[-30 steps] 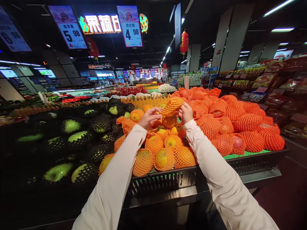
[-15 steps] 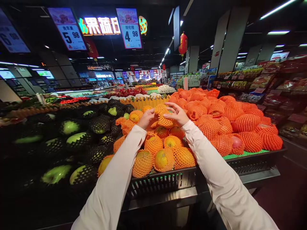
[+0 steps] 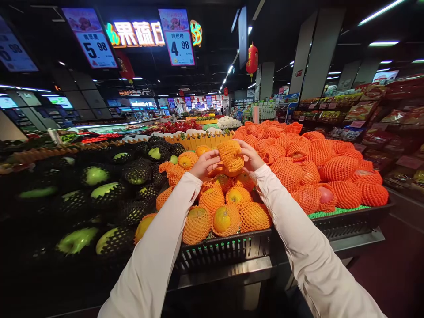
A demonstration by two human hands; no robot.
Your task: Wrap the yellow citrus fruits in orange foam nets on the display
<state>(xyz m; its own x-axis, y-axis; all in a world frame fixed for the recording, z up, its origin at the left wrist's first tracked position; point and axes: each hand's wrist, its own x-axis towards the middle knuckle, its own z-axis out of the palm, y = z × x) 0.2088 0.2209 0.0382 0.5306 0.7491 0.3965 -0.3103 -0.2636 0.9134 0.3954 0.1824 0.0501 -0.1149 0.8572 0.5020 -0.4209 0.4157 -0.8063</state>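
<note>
Netted orange (image 3: 231, 155) sits between my hands, just above the pile, sleeve's long axis near upright; left hand (image 3: 202, 165) closed on its left side, right hand (image 3: 251, 159) on its right, about equally near. Other netted oranges (image 3: 212, 197) crowd right underneath in the black basket (image 3: 265, 244), black-netted green fruit (image 3: 138, 171) off left, red-netted fruit (image 3: 345, 194) hemming in the right.
</note>
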